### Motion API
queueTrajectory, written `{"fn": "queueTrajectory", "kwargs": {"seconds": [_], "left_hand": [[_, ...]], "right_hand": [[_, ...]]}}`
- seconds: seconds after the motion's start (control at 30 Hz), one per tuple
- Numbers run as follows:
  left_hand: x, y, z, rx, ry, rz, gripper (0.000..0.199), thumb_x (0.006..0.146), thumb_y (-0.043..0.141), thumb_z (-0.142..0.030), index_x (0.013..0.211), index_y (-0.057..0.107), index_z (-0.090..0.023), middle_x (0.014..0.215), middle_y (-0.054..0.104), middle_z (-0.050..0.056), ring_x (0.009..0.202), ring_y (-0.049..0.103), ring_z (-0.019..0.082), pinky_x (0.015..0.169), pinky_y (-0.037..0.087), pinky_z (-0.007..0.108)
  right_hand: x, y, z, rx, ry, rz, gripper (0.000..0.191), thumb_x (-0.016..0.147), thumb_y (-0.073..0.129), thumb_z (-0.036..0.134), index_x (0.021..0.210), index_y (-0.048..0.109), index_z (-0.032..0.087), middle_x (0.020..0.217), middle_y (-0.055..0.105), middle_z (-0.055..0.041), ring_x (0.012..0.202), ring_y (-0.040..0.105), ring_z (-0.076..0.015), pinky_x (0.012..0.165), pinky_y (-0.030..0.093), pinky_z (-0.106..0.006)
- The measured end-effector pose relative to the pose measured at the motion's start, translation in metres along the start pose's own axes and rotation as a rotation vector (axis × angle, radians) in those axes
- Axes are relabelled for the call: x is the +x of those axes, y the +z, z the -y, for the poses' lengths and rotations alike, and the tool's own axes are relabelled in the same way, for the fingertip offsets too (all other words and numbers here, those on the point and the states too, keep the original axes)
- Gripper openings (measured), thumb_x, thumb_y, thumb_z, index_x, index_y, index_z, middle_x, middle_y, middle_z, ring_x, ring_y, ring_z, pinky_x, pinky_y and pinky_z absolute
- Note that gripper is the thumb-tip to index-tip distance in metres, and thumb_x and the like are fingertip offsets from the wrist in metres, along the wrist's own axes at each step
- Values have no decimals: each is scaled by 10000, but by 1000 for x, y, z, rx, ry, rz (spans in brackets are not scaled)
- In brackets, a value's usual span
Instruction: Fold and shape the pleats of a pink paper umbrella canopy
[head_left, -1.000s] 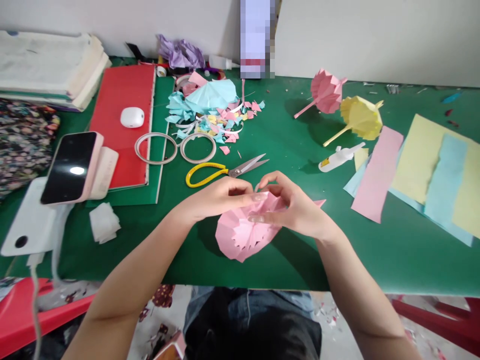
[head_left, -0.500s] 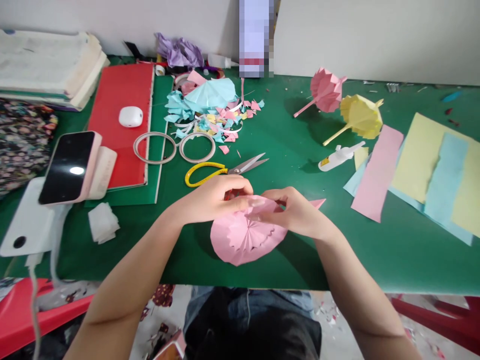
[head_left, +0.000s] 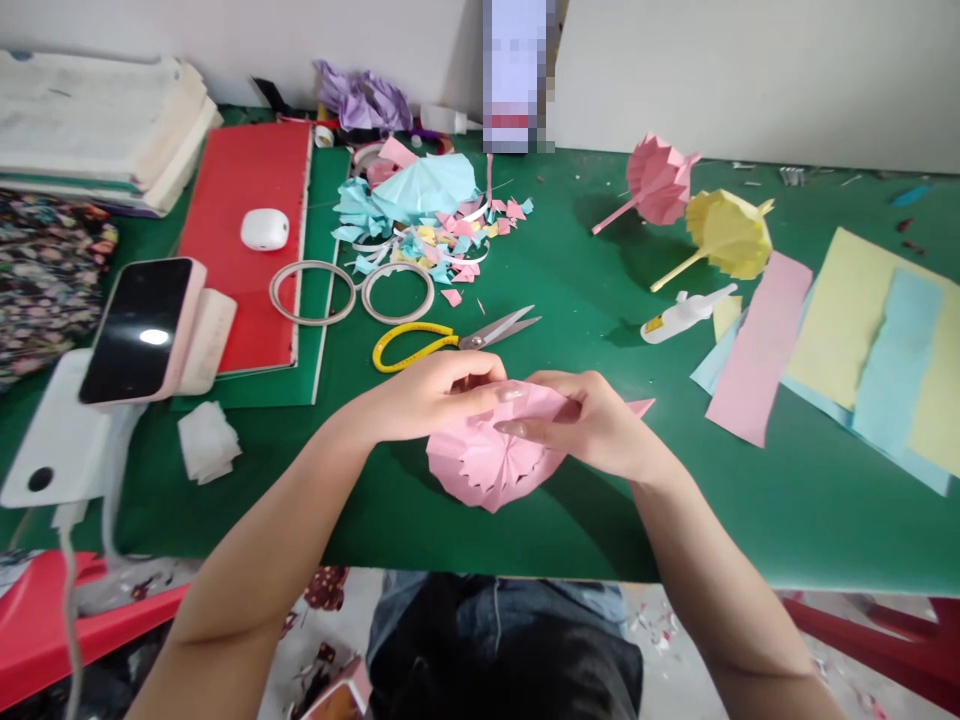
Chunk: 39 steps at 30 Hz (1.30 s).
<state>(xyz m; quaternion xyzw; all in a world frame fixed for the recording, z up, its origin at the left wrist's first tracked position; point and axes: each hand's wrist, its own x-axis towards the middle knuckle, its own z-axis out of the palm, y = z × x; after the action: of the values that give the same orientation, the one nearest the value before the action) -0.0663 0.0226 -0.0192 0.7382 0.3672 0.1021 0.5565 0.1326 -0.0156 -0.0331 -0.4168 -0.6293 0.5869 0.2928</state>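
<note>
A round pleated piece of pink paper [head_left: 480, 478], with a smaller zigzag-edged layer at its middle, is held above the green table. My left hand [head_left: 442, 395] grips its far left edge between thumb and fingers. On the far right edge, my right hand [head_left: 589, 420] pinches the paper with its thumb over the top. The fingertips under the paper are hidden. Just beyond my left hand lie scissors [head_left: 420, 345] with yellow-wrapped handles, blades apart. A pink paper point [head_left: 643, 408] sticks out past my right hand.
Paper umbrellas, pink [head_left: 658, 180] and yellow [head_left: 727, 235], stand at the back right near a glue bottle [head_left: 686, 315] and coloured sheets [head_left: 840, 320]. Paper scraps [head_left: 450, 245], tape rings [head_left: 397, 293], a red folder [head_left: 247, 180] and a phone [head_left: 139, 330] are left of centre and left.
The near edge of the pink paper has tipped up slightly, and the disc looks more folded. Both hands keep their hold at nearly the same spot. The whole view has shifted a little.
</note>
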Motion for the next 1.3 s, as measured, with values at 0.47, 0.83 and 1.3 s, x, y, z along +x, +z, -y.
{"fn": "queueTrajectory", "kwargs": {"seconds": [0.47,0.83,1.3], "left_hand": [[2,3,3,-122,-96,107,274,838,551,-389,696,479,-167,610,390,-51,533,382,63,460,274,171],[1,5,1,-112,-81,53,248,794,610,-345,663,498,-166,580,443,-52,512,408,63,449,302,168],[1,3,-1,-119,-35,-10,251,824,599,-295,635,500,-161,574,409,-59,516,354,55,461,254,188]], "right_hand": [[0,-3,2,-12,-67,-4,138,730,728,249,789,675,137,765,626,-27,678,562,-120,565,422,-227],[0,-1,2,-64,-1,-44,106,721,691,219,694,647,126,686,568,-18,585,473,-96,482,334,-231],[-1,-5,4,23,-1,94,145,778,668,250,859,692,132,739,640,-22,662,549,-129,570,422,-249]]}}
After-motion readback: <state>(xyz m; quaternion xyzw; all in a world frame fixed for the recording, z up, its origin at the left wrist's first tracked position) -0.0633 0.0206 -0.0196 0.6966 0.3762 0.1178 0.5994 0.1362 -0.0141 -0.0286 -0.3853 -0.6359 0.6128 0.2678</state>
